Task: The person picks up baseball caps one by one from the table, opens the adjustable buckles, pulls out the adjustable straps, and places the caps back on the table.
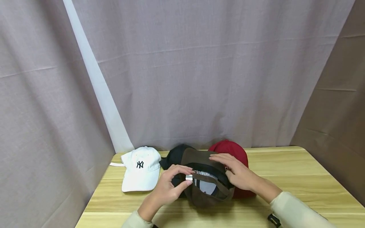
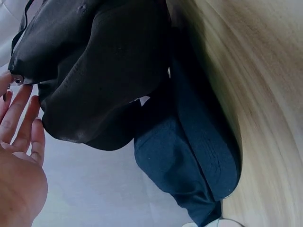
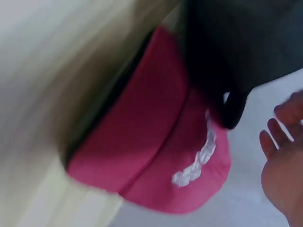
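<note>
A dark brown cap (image 1: 199, 199) is held up over the table, its hollow side turned to the head view so a pale lining and the back strap (image 1: 206, 178) show. Thumb and fingers of my left hand (image 1: 165, 186) pinch the silver buckle (image 1: 189, 177) at the strap's end. On the cap's other side is my right hand (image 1: 242, 175), fingers stretched out along its upper right edge. In the right wrist view, that hand's visible fingers (image 3: 279, 132) are loosely bent beside the dark fabric.
Behind the brown cap, a black cap (image 1: 175, 155) and a red cap (image 1: 232, 150) with white embroidery (image 3: 196, 163) lie on the wooden table (image 1: 285, 177). A white cap (image 1: 141, 169) with a dark logo lies at the left. Grey curtains (image 1: 199, 79) hang behind the table.
</note>
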The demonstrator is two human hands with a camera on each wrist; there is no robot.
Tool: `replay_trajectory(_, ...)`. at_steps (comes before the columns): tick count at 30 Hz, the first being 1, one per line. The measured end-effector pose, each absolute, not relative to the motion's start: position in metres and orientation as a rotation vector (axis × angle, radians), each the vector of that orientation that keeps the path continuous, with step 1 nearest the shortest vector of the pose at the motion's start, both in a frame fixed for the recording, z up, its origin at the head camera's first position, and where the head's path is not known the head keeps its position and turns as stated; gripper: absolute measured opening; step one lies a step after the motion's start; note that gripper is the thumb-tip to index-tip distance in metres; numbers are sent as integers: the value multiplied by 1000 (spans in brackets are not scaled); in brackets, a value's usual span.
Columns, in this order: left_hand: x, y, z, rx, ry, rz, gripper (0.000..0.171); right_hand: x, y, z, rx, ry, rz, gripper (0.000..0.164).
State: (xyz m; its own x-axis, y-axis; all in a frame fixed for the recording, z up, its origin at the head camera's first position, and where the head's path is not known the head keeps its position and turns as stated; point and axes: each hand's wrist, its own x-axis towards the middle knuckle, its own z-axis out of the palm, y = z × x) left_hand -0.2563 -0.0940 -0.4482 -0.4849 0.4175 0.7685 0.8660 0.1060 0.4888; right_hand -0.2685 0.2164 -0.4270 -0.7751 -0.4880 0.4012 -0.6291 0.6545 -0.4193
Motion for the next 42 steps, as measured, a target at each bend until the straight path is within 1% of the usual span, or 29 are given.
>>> replay_trajectory(1,-256,-94,-448,-1246,-1942,-1357,23,-271,220,-428,940,-2628,725,74)
replay_trajectory(7,-255,-98,-449,-1219,-1937,-1390,22,-280,231,-437,1084,-2658,177,79)
replay_trajectory(11,-255,-98,-448,-1211,-1927,-1392,23,-286,232,-442,1172,-2559,-114,73)
replay_trajectory(14,-255,-99,-449,-1216,-1903,-1406,24,-289,232,-447,1216,-2499,-173,67)
replay_trajectory(16,-255,-99,-449,-1225,-1875,-1413,25,-290,231,-451,1230,-2479,-135,64)
replay_trajectory(23,-262,-97,-444,-1211,-1708,-1344,32,-287,231,-461,1147,-2365,166,76)
replay_trajectory(25,-265,-96,-443,-1198,-1655,-1322,33,-287,231,-461,1137,-2293,283,74)
replay_trajectory(30,-269,-94,-439,-1139,-1563,-1273,35,-289,230,-458,1112,-2111,551,54)
replay_trajectory(33,-268,-95,-438,-1101,-1553,-1246,37,-286,231,-453,1018,-2028,679,47)
replay_trajectory(39,-264,-93,-439,-1091,-1564,-1258,43,-264,248,-434,662,-2010,856,45)
replay_trajectory(41,-263,-93,-439,-1092,-1564,-1256,42,-255,256,-427,522,-2020,901,37)
replay_trajectory(42,-262,-93,-439,-1092,-1563,-1252,41,-252,260,-424,457,-2022,932,29)
